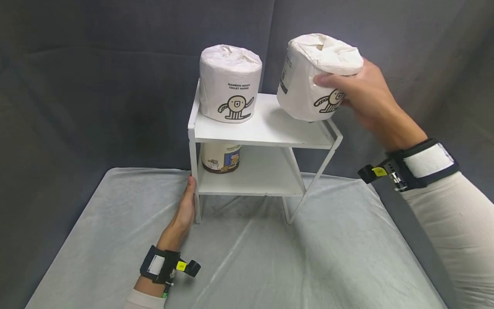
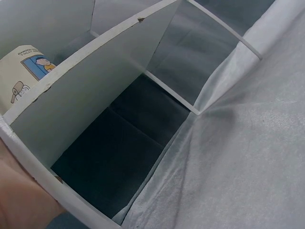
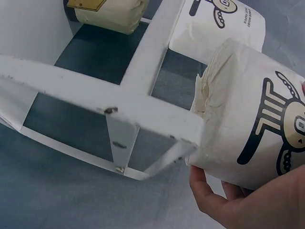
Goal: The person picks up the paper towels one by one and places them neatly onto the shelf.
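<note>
My right hand (image 1: 366,94) grips a white paper-wrapped toilet paper roll (image 1: 299,81), thumb in front and the other fingers mostly hidden behind. The roll tilts above the right end of a white two-tier shelf rack (image 1: 262,142). In the right wrist view, its lower end (image 3: 209,119) is beside the rack's corner; I cannot tell whether they touch. A matching toilet paper roll (image 1: 231,73) stands upright on the top tier's left side. Against the rack's left side rests my left hand (image 1: 185,210), fingers extended along it and partly hidden.
On the lower tier, at the left, stands a cream cylinder (image 1: 218,158) with printed cartoons and a brown base, its top hidden by the upper tier. A pale grey cloth (image 1: 247,266) covers the table. Dark grey fabric (image 1: 115,86) hangs behind.
</note>
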The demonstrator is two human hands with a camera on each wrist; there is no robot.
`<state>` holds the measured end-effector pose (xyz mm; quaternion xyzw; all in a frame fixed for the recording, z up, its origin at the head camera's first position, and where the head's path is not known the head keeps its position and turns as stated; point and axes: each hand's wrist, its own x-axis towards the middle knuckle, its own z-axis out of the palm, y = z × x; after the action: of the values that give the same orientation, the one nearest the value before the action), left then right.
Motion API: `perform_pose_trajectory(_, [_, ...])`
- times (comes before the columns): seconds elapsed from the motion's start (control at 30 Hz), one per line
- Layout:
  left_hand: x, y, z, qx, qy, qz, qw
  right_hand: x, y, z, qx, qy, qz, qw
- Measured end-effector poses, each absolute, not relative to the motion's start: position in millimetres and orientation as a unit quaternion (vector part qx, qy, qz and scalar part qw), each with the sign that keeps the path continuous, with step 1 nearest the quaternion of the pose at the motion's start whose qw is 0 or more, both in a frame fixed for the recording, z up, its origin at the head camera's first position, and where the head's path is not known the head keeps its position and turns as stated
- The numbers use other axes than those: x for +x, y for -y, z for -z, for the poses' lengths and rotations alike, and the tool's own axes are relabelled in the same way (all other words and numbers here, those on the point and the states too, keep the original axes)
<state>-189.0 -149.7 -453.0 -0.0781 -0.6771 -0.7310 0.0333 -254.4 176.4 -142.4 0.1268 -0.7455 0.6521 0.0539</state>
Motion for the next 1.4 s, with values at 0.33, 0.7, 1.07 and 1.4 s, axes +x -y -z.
perform_pose_trajectory(0.33, [-189, 148, 453, -0.080, 0.671, 0.736, 0.038, -266, -163, 151, 0.116, 0.763, -0.634, 0.053])
perform_pose_trajectory(0.7, [-189, 149, 453, -0.078, 0.674, 0.733, 0.036, -274, -150, 158, 0.107, 0.789, -0.604, 0.044])
perform_pose_trajectory(1.07, [-190, 149, 452, -0.081, 0.672, 0.735, 0.039, -279, -143, 164, 0.090, 0.792, -0.603, 0.032])
perform_pose_trajectory(1.4, [-190, 149, 454, -0.079, 0.672, 0.736, 0.034, -281, -139, 169, 0.076, 0.816, -0.572, 0.032])
